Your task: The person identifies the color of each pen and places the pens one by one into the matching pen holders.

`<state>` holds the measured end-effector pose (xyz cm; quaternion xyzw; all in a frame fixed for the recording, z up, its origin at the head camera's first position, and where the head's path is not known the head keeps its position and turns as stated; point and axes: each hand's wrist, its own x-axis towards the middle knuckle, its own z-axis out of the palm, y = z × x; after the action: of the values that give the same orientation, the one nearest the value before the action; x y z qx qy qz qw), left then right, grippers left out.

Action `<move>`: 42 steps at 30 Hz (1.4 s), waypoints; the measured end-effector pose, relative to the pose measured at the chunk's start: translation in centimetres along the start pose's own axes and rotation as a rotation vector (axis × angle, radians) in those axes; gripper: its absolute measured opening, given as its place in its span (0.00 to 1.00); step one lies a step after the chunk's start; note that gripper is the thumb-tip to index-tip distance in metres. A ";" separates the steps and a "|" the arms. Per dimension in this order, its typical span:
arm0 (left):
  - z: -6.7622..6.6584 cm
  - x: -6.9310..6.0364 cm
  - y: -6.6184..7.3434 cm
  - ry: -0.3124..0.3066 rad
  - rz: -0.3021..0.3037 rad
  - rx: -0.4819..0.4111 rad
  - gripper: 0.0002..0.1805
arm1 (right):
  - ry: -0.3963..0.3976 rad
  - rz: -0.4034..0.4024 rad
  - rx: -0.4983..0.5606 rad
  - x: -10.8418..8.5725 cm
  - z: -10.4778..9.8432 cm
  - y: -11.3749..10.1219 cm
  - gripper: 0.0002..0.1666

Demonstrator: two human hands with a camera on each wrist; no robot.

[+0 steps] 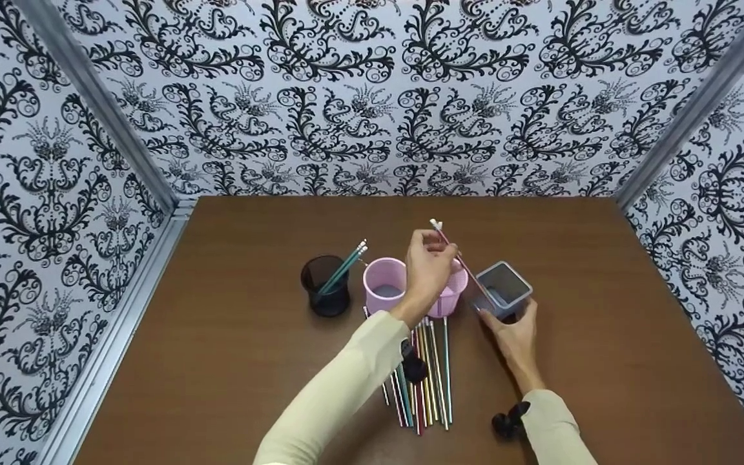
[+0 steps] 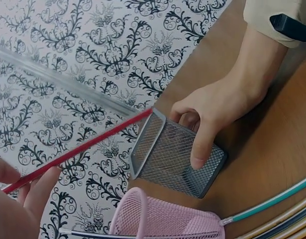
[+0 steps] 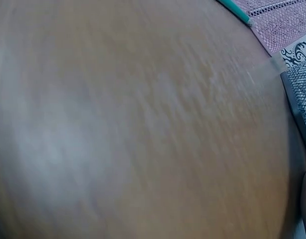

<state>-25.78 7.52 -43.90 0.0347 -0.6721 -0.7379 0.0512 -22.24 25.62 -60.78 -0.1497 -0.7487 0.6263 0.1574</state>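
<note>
My left hand pinches a red pencil between thumb and fingers, its white eraser end up. A second white tip shows beside that end. The pencil slants down to the right, and in the left wrist view its far end meets the rim of a grey square mesh pen holder. My right hand grips this holder low on its sides, thumb on the near face. The holder tilts in the head view. The right wrist view catches only the holder's edge and mostly bare table.
Left of the holder stand two pink mesh cups, one partly behind my left arm, the other beside my hand. A black mesh cup holds teal pencils. Several coloured pencils lie in front, under my left forearm.
</note>
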 end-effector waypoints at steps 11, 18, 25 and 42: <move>1.1 0.8 -1.6 0.121 -0.009 -0.186 0.07 | -0.028 -0.016 0.014 -1.6 0.1 -3.2 0.52; 1.9 0.2 -2.8 0.118 0.043 -0.093 0.14 | 0.002 -0.041 0.006 -0.2 0.2 0.0 0.51; 2.0 0.0 -4.2 0.137 0.077 0.027 0.31 | 0.024 -0.065 -0.002 -0.3 0.2 0.4 0.51; 1.0 0.0 -5.0 0.116 0.156 0.104 0.14 | -0.003 -0.054 -0.071 -0.4 0.0 0.1 0.53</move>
<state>-26.03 9.00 -48.73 0.0274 -0.7059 -0.6926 0.1454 -21.87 25.48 -60.94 -0.1339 -0.7746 0.5949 0.1679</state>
